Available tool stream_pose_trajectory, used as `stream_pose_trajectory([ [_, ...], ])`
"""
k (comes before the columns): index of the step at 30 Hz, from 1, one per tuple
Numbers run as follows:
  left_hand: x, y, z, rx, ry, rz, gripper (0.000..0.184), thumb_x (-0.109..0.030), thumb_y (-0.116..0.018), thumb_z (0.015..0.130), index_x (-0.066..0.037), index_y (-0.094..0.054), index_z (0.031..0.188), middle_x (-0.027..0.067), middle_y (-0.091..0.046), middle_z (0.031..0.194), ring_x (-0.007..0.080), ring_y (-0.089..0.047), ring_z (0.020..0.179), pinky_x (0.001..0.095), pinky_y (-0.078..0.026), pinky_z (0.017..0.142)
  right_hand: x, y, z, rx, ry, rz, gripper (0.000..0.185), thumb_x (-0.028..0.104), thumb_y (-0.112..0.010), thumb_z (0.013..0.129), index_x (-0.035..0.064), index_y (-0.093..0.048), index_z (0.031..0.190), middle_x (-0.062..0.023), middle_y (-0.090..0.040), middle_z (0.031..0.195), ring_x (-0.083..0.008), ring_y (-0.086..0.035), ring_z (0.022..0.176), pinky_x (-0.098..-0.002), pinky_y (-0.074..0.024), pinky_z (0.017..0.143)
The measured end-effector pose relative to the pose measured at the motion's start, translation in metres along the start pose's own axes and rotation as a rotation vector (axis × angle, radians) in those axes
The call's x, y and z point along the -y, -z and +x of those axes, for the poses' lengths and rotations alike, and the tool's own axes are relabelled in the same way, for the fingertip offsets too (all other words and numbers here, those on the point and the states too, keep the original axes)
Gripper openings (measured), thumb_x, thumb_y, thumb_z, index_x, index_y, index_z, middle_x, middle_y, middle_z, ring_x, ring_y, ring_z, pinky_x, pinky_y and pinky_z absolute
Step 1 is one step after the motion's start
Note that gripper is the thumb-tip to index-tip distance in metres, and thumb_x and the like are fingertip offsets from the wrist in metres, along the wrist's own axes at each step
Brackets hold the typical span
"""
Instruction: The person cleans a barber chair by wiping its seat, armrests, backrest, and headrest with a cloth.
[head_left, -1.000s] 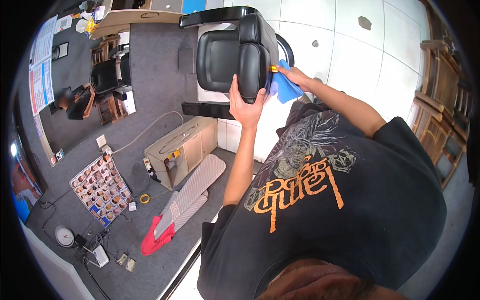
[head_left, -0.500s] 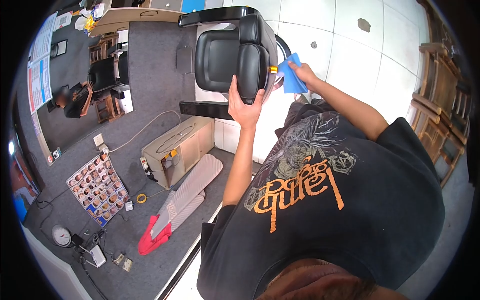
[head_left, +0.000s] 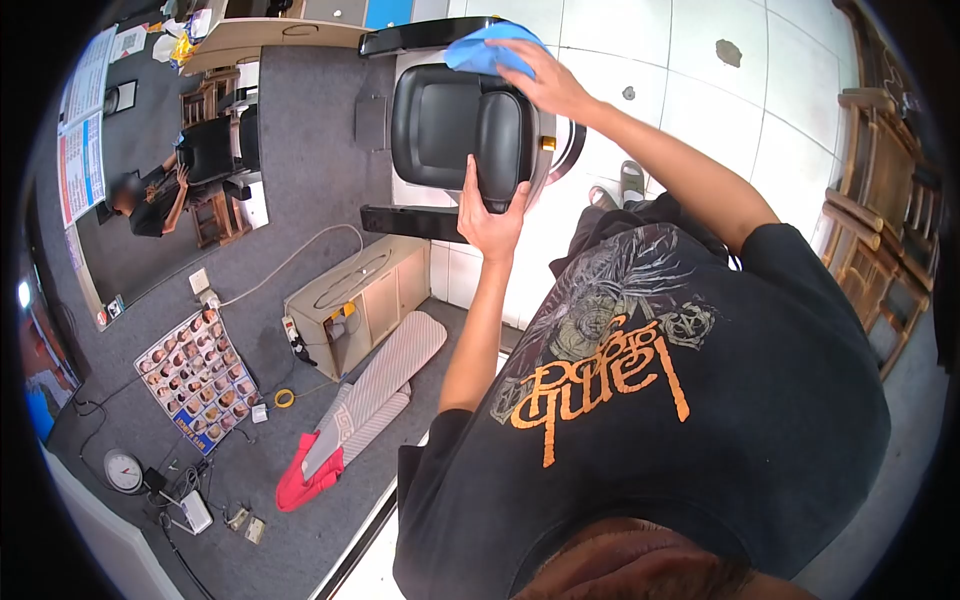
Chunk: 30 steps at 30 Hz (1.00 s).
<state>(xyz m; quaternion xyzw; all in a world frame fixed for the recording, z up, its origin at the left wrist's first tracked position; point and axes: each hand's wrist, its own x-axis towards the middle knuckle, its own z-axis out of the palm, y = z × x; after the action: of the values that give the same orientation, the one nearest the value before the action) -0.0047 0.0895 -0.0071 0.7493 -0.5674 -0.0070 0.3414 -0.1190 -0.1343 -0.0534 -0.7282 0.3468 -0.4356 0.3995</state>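
A black padded barber chair [head_left: 437, 125] stands in front of me, its backrest [head_left: 505, 130] towards me. My left hand [head_left: 490, 222] clasps the near side of the backrest, thumb on one face and fingers on the other. In my right hand [head_left: 545, 82] is a blue cloth [head_left: 480, 52], spread over the far side of the backrest by the far armrest [head_left: 420, 38]. Part of that armrest is hidden under the cloth. The near armrest [head_left: 400, 219] lies just left of my left wrist.
A low cabinet [head_left: 375, 300] with a cable on top stands against the grey wall. An ironing board [head_left: 385, 375] with a red cloth [head_left: 308, 475] is beside it. A mirror [head_left: 150, 100] hangs on the left. Wooden chairs [head_left: 880, 190] line the right side of the tiled floor [head_left: 690, 70].
My right hand has carried the blue cloth from behind the chair up and left onto the far side of the backrest. The left hand has stayed in place.
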Motion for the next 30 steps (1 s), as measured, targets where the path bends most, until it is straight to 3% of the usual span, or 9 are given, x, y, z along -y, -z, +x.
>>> stream_pose_trajectory([
  [2,-0.002,0.002,-0.002,0.017,0.027,-0.008,0.081,-0.031,-0.091,0.077,0.004,-0.058,0.142,0.0210,-0.067,0.138,0.0384,-0.066,0.124,0.0436,-0.052,0.105,-0.011,-0.007,0.016,-0.063,-0.066,-0.037,0.045,0.043,-0.057,0.103,0.0098,-0.067,0.132,-0.0113,-0.067,0.136,-0.0351,-0.061,0.127,-0.0422,-0.0472,0.109],
  [6,-0.004,0.001,0.001,0.003,0.000,-0.019,0.080,-0.026,-0.091,0.076,0.004,-0.058,0.143,0.0216,-0.067,0.136,0.0384,-0.067,0.122,0.0426,-0.053,0.103,-0.036,-0.009,0.060,0.153,-0.443,0.015,0.047,0.049,-0.054,0.099,0.0139,-0.073,0.123,-0.0158,-0.076,0.108,-0.0381,-0.071,0.103,-0.0472,-0.0542,0.094],
  [10,0.006,-0.001,-0.002,0.024,-0.049,-0.025,0.082,-0.027,-0.091,0.077,0.004,-0.057,0.145,0.0230,-0.067,0.137,0.0395,-0.068,0.120,0.0422,-0.055,0.101,-0.015,-0.006,0.034,0.039,-0.007,-0.252,0.042,0.045,-0.057,0.098,0.0168,-0.073,0.124,-0.0117,-0.074,0.120,-0.0361,-0.067,0.115,-0.0469,-0.0532,0.098],
  [13,0.009,0.000,-0.004,0.030,-0.067,-0.053,0.083,-0.029,-0.090,0.078,0.004,-0.056,0.146,0.0237,-0.066,0.138,0.0404,-0.068,0.120,0.0427,-0.055,0.101,0.013,0.008,0.004,0.234,0.230,-0.169,0.038,0.041,-0.058,0.100,0.0182,-0.073,0.127,-0.0084,-0.073,0.125,-0.0336,-0.064,0.121,-0.0457,-0.0517,0.102],
  [18,0.005,0.001,-0.001,0.015,-0.069,-0.038,0.082,-0.034,-0.089,0.080,0.004,-0.057,0.145,0.0234,-0.066,0.139,0.0408,-0.067,0.122,0.0443,-0.054,0.102,-0.014,-0.001,0.029,0.109,0.212,-0.159,0.038,0.041,-0.056,0.101,0.0192,-0.072,0.128,-0.0117,-0.073,0.125,-0.0331,-0.065,0.120,-0.0448,-0.0505,0.104],
  [21,0.008,-0.002,-0.003,-0.011,-0.077,-0.041,0.081,-0.035,-0.088,0.081,0.004,-0.057,0.144,0.0231,-0.066,0.138,0.0406,-0.067,0.122,0.0447,-0.054,0.102,-0.027,-0.001,0.076,0.349,-0.356,-0.062,0.045,0.043,-0.054,0.101,0.0144,-0.070,0.131,-0.0129,-0.072,0.126,-0.0336,-0.066,0.118,-0.0440,-0.0518,0.103],
  [24,0.005,-0.001,-0.004,-0.005,-0.049,-0.030,0.080,-0.035,-0.088,0.081,0.004,-0.057,0.144,0.0228,-0.066,0.138,0.0404,-0.067,0.123,0.0443,-0.054,0.102,-0.028,-0.008,0.087,0.330,-0.403,-0.213,0.043,0.044,-0.052,0.098,0.0159,-0.075,0.121,-0.0173,-0.075,0.115,-0.0381,-0.070,0.107,-0.0471,-0.0540,0.093],
  [27,0.004,-0.001,-0.004,-0.002,-0.065,-0.030,0.075,-0.040,-0.081,0.088,0.004,-0.057,0.144,0.0227,-0.067,0.137,0.0410,-0.067,0.123,0.0442,-0.053,0.103,-0.011,-0.008,0.056,0.248,0.021,-0.281,0.041,0.041,-0.053,0.096,0.0144,-0.075,0.119,-0.0171,-0.075,0.114,-0.0377,-0.069,0.106,-0.0483,-0.0533,0.092],
  [30,0.010,-0.003,-0.005,-0.026,-0.060,-0.101,0.070,-0.047,-0.068,0.097,0.004,-0.057,0.143,0.0232,-0.066,0.137,0.0417,-0.066,0.124,0.0438,-0.053,0.103,0.043,0.005,0.008,0.303,0.078,-0.206,0.035,0.032,-0.058,0.099,0.0160,-0.071,0.128,-0.0117,-0.072,0.126,-0.0353,-0.067,0.114,-0.0471,-0.0525,0.098],
])
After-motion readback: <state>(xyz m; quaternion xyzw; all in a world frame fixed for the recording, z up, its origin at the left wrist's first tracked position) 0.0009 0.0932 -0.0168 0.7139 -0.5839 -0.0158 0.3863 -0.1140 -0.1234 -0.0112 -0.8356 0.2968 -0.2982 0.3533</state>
